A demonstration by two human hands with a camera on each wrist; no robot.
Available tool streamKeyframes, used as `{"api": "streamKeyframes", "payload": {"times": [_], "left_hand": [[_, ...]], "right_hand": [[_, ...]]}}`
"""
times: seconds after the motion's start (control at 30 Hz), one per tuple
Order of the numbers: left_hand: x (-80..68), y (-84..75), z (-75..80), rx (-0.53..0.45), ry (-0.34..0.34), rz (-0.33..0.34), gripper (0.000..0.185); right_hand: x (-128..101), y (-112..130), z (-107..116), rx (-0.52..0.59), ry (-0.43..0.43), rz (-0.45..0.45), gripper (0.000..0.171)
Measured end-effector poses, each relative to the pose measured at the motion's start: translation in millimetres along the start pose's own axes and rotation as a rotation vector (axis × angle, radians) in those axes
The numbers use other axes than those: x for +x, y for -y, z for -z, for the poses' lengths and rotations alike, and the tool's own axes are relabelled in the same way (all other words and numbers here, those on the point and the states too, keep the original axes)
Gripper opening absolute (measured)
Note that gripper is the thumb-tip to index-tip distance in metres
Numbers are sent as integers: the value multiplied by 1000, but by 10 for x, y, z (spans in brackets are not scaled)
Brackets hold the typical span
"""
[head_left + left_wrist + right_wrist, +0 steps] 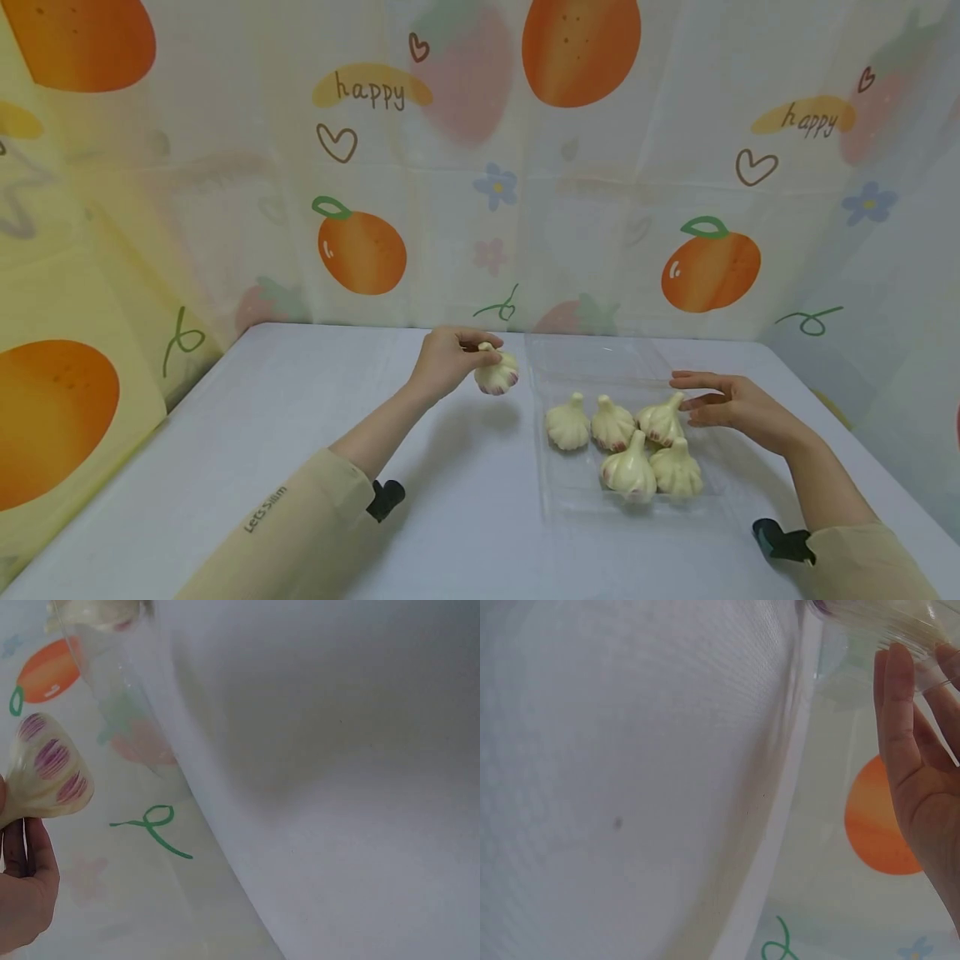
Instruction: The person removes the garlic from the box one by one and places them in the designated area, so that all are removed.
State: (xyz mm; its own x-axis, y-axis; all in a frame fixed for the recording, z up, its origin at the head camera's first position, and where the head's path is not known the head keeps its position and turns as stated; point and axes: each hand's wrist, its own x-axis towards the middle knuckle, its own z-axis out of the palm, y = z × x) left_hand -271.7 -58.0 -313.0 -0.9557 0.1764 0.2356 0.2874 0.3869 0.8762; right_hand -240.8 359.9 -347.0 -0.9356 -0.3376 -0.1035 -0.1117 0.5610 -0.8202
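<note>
In the head view my left hand (450,363) pinches a garlic bulb (498,372) by its stem, held above the table left of a clear plastic box. The left wrist view shows purple streaks on this bulb (56,765), with fingers (41,859) at its neck. Several more garlic bulbs (628,471) sit together inside the clear box (551,500). My right hand (742,408) is at the box's right side, its fingers extended beside the back right bulb (662,419). In the right wrist view the fingers (900,705) look fairly straight, close to the box wall.
A white-covered table (300,467) bears the box. Behind it hangs a fruit-print curtain (585,225), with a yellowish side panel (67,283) at the left. Dark straps (386,500) sit at both sleeve cuffs.
</note>
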Motion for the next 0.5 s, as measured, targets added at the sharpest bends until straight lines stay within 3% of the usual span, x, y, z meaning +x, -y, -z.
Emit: {"api": "streamKeyframes", "payload": {"times": [0.3,0.5], "left_hand": [[65,149,109,65,-44,47,17],[72,201,121,91,-52,38,19]], "right_hand": [[4,-8,-7,5,-2,-4,53],[10,-24,-2,7,-2,0,53]]}}
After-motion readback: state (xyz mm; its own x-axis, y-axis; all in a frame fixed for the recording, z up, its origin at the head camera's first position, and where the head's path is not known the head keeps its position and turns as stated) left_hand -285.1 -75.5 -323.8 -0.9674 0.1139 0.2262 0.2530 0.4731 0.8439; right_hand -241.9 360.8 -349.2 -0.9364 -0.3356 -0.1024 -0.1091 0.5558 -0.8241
